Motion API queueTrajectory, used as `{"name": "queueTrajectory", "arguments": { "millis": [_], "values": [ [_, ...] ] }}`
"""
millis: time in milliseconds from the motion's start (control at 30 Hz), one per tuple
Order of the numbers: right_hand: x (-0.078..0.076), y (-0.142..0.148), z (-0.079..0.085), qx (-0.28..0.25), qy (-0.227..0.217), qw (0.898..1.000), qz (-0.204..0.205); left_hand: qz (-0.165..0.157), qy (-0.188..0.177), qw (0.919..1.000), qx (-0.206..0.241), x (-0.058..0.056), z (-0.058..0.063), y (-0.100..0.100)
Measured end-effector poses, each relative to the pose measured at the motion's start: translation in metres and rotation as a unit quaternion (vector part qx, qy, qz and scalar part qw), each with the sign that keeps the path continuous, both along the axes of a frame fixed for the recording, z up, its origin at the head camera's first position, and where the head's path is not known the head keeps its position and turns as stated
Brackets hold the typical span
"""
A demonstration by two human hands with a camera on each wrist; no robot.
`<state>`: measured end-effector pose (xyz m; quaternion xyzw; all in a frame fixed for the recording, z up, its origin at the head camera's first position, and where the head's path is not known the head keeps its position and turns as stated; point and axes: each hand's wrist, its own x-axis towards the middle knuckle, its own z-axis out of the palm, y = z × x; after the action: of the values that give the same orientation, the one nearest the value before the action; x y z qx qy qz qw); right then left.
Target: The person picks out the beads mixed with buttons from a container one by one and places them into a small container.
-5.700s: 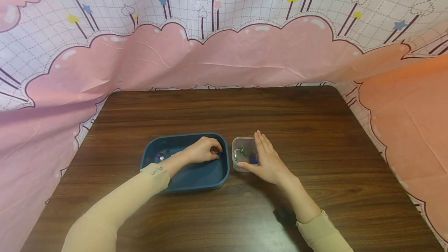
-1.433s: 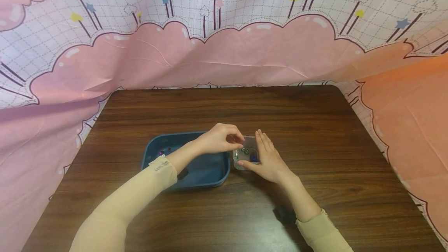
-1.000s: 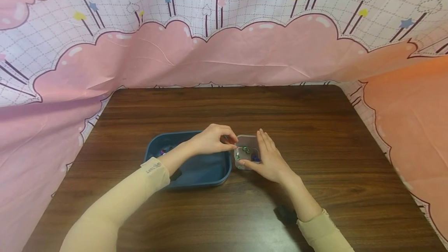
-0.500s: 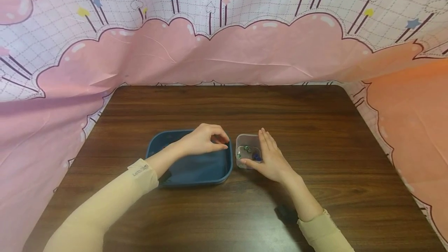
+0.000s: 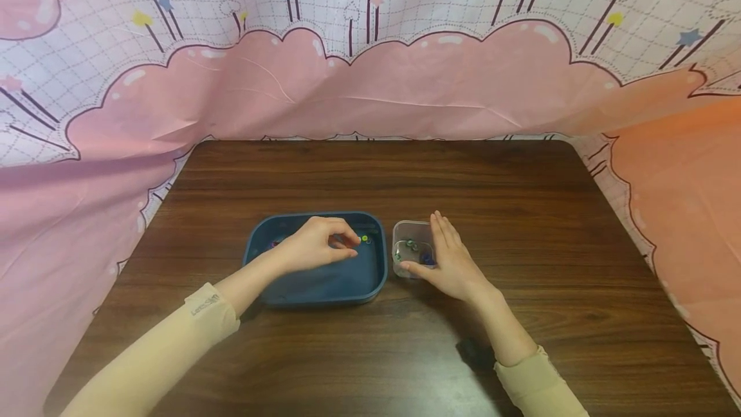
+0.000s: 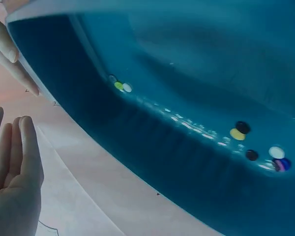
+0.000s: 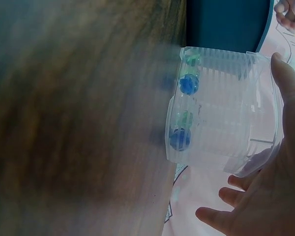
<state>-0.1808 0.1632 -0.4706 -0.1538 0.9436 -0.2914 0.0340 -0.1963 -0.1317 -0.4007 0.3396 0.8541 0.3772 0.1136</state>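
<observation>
My left hand (image 5: pixel 315 243) hovers over the dark blue tray (image 5: pixel 341 285), thumb and fingers apart with nothing between them. Inside the tray, the left wrist view shows small round button-like pieces: a yellow piece (image 6: pixel 237 134) against a black piece (image 6: pixel 243 127), a white piece (image 6: pixel 277 152) near a purple one (image 6: pixel 283 164), and a yellow-green piece (image 6: pixel 118 85) farther off. My right hand (image 5: pixel 454 269) rests against the clear plastic box (image 5: pixel 412 229), its thumb at the near rim and straight fingers along the right side. Blue pieces (image 7: pixel 189 84) and green pieces (image 7: pixel 186 119) lie in the box.
Tray and box stand side by side on a brown wooden table (image 5: pixel 370 179), a narrow gap between them. Behind the table hangs a pink and white patterned cloth (image 5: pixel 370 95), which also runs down both sides.
From down at the tray's right end, my left hand has gone to the clear box, then back left over the tray, fingers parted. The right hand has stayed at the box.
</observation>
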Motion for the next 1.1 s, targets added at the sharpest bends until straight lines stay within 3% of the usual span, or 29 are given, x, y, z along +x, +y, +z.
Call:
{"name": "queueTrajectory", "arguments": {
  "millis": [200,367,633,867,1100],
  "values": [
    [0.000,0.000,0.001,0.005,0.000,1.000,0.003,0.008,-0.002,0.9999,-0.007,0.009,-0.006,-0.014],
    [0.000,-0.001,0.001,0.005,-0.002,1.000,0.001,0.036,-0.007,0.9993,-0.005,0.020,-0.016,-0.025],
    [-0.002,0.000,-0.001,0.005,0.001,1.000,0.002,0.080,-0.090,0.9924,-0.026,0.031,-0.042,-0.031],
    [-0.002,0.001,-0.001,0.002,0.001,1.000,0.000,0.045,-0.116,0.9915,-0.038,0.023,-0.056,-0.024],
    [-0.001,0.001,0.001,0.003,-0.001,1.000,0.003,0.000,-0.144,0.9878,-0.059,0.018,-0.062,-0.021]
  ]
}}
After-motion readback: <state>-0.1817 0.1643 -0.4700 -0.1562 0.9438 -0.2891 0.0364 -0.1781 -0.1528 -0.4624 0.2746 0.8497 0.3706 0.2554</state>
